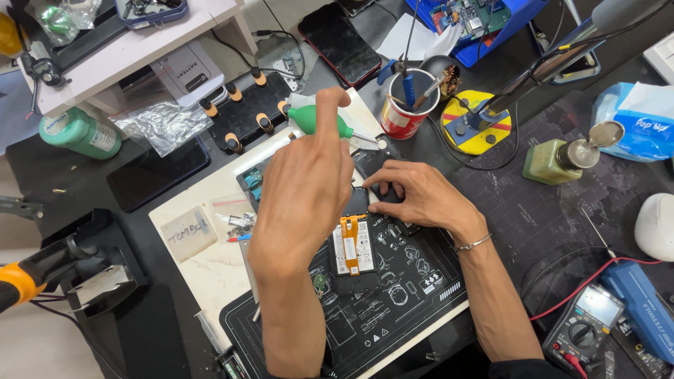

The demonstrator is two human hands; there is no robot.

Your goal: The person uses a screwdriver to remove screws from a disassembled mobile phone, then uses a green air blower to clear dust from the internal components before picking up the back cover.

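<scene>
Fingers of the left hand are wrapped around a green air blower, thumb up, nozzle aimed right over the opened phone. Right hand isn't gripping anything, its fingertips just press down on the phone's top end. Phone lies on a black repair mat near the front of the table, orange flex strip showing. Around it: white slab, red cup of tools, green bottle, solvent dispenser, multimeter, spare phones. Pretty cluttered workshop, dark top.
</scene>
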